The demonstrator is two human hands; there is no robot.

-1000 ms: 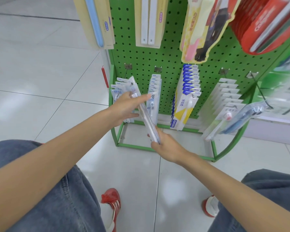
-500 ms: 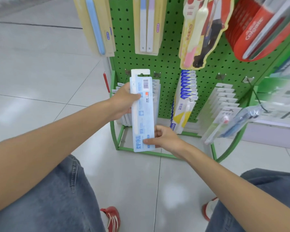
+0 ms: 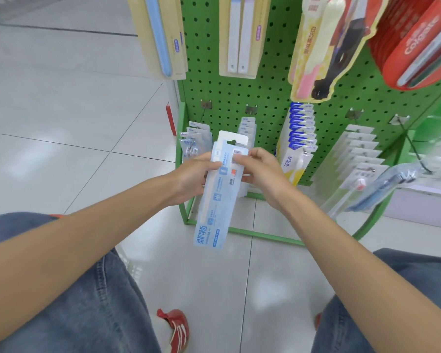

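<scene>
Pale tiled floor [image 3: 61, 110], green pegboard rack [image 3: 265, 98]; toothbrush pack [image 3: 214, 212] held in front of the lower hooks, left hand [image 3: 191, 179] gripping its upper edge, right hand [image 3: 262, 171] up from the bottom end, now pinching the top.

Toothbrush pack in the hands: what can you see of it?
The toothbrush pack is long and narrow, pale blue and white, apparently plastic. A white hang tab with a slot tops it; below sit a barcode, a small orange square and blue print, with large characters at the lower end. It stands nearly upright, lower end tilted left, before the green pegboard rack. The left hand grips its left edge; the right hand pinches its upper right edge.
</scene>
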